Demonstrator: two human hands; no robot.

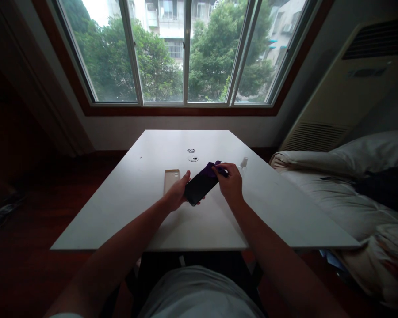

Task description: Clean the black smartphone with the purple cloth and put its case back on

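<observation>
My left hand (176, 194) grips a black phone (199, 187) by its near end and holds it just above the white table (135, 194). With fingers pinched, my right hand (231, 182) presses a purple cloth (212, 169) onto the phone's far end. A tan phone case (171, 178) lies flat on the table just left of my left hand.
Two small round things (192, 154) lie on the table beyond the phone, and a small clear thing (243, 162) stands to the right. A bed with white bedding (345, 185) is to the right. A wide window (185, 53) fills the far wall.
</observation>
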